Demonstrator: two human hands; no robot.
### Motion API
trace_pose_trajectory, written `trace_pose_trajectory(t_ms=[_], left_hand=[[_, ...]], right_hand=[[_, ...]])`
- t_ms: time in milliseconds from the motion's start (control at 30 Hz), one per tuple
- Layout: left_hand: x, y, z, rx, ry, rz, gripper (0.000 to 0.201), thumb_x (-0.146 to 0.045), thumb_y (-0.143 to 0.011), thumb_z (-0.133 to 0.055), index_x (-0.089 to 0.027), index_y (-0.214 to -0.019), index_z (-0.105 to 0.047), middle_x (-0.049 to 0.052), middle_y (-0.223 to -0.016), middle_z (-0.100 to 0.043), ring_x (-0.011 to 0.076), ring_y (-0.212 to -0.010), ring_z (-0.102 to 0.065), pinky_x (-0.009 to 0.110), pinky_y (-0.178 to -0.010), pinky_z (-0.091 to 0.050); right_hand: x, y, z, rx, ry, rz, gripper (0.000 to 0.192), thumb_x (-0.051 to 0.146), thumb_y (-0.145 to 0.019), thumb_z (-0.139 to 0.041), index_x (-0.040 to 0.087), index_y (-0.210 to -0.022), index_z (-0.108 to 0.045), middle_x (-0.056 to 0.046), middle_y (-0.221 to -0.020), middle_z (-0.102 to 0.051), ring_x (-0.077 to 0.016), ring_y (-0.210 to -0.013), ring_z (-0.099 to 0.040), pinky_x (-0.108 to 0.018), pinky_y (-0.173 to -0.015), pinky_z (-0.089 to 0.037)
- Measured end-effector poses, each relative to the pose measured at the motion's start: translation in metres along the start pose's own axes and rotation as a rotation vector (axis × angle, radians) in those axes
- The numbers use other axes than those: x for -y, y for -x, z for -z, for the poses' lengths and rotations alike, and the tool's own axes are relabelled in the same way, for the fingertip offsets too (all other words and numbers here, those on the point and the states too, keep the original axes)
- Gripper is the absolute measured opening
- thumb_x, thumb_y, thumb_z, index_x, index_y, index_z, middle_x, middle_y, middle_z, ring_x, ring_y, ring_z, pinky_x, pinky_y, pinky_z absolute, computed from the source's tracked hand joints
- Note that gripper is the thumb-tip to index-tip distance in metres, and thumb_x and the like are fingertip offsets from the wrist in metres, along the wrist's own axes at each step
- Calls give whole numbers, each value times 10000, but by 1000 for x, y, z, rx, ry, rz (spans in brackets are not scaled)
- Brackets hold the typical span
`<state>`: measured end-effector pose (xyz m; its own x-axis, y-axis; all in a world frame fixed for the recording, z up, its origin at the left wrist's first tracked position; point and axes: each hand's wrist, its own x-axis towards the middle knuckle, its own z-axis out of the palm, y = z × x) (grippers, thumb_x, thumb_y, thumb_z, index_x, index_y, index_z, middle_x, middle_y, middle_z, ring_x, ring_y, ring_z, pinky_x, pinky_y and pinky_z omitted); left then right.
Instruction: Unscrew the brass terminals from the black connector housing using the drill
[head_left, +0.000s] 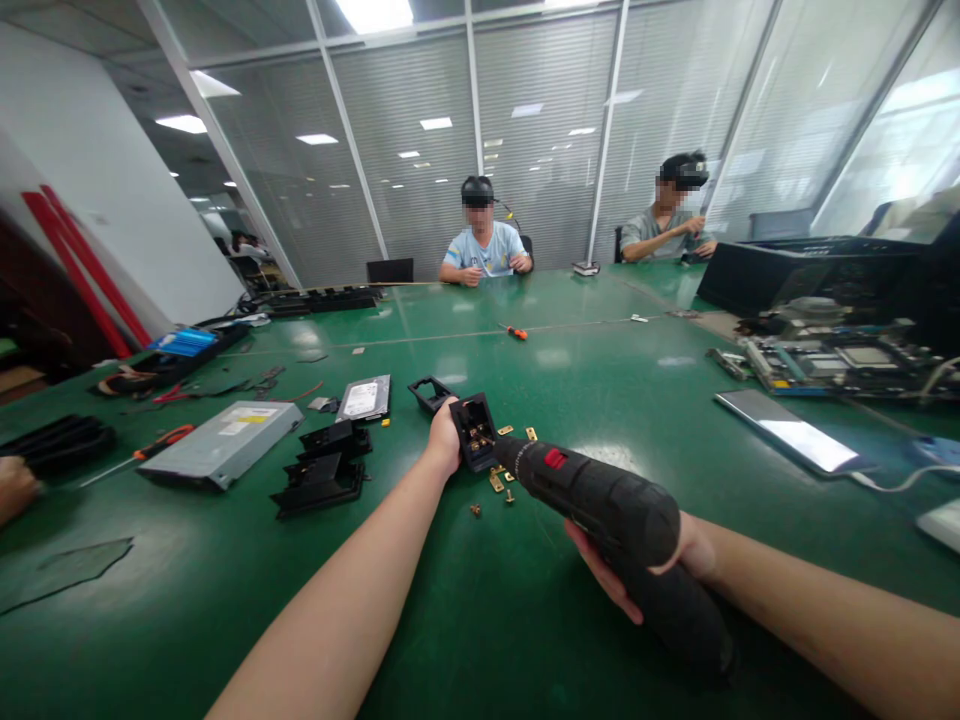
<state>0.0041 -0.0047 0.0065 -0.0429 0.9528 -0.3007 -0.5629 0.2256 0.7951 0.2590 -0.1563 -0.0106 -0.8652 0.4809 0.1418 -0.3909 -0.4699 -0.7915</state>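
Observation:
My left hand (445, 440) grips a small black plastic housing (474, 408) by its left side, with its open face turned toward me and brass parts inside. In my right hand (611, 570) is a black cordless drill (592, 490) with a red switch, its nose pointing left into the housing. The bit's exact contact is too small to make out. Brass plates (496, 482) and brass screws (510, 496) lie on the green table around the housing. A black square frame (431, 393) rests just behind my left hand.
At left lie black plastic housings (319, 485), a grey disc drive (221, 445), a hard drive (365, 398) and a screwdriver (161, 442). A phone (787, 430), circuit boards (840, 360) and a black case (780, 285) occupy the right. Two people sit opposite; another person's hand (16, 490) shows far left.

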Motion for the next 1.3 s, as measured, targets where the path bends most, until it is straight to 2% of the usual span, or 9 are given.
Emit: trace_pose_trajectory(t_ms=[133, 300, 533, 767, 1067, 1300], left_hand=[[1, -1, 2, 9, 1, 5, 194, -391, -803, -663, -200, -824, -634, -22, -567, -601, 201, -483, -611, 313, -560, -531], [1, -3, 2, 22, -14, -9, 159, -363, -809, -638, -206, -795, -614, -17, -564, -596, 202, -478, -609, 306, -532, -514], [1, -2, 1, 9, 6, 7, 202, -401, -810, -660, -201, -828, -635, -16, -575, -610, 204, -486, -615, 320, -564, -539], [1, -2, 1, 11, -1, 3, 204, -405, -814, -658, -202, -825, -638, -5, -592, -625, 210, -503, -627, 329, -583, -547], [0, 1, -1, -3, 1, 19, 233, -434, -820, -664, -204, -841, -640, -4, -595, -629, 222, -511, -639, 351, -604, -571], [-1, 1, -1, 1, 22, 26, 218, -419, -811, -684, -206, -824, -640, 2, -605, -634, 228, -528, -649, 348, -597, -560]], right_hand=[[-1, -1, 2, 16, 3, -5, 511, 340, -737, -955, 126, -1123, -698, -73, -812, -803, -200, -595, -771, -301, -551, -660], [1, -1, 1, 10, -11, -4, 568, 333, -727, -956, 139, -1190, -691, -74, -819, -812, -191, -573, -755, -277, -507, -637], [0, 1, 1, -3, -11, -12, 510, 337, -726, -949, 125, -1121, -706, -65, -816, -803, -178, -594, -752, -303, -571, -669], [-2, 3, 5, 7, 0, -27, 527, 352, -721, -961, 128, -1122, -702, -67, -821, -807, -208, -646, -785, -307, -576, -666], [2, 5, 0, -31, 14, -34, 550, 377, -722, -968, 129, -1129, -694, -66, -841, -803, -197, -662, -774, -287, -587, -651], [4, 2, -2, -19, -11, -29, 608, 318, -729, -975, 159, -1226, -664, -69, -847, -819, -184, -622, -761, -320, -583, -674]])
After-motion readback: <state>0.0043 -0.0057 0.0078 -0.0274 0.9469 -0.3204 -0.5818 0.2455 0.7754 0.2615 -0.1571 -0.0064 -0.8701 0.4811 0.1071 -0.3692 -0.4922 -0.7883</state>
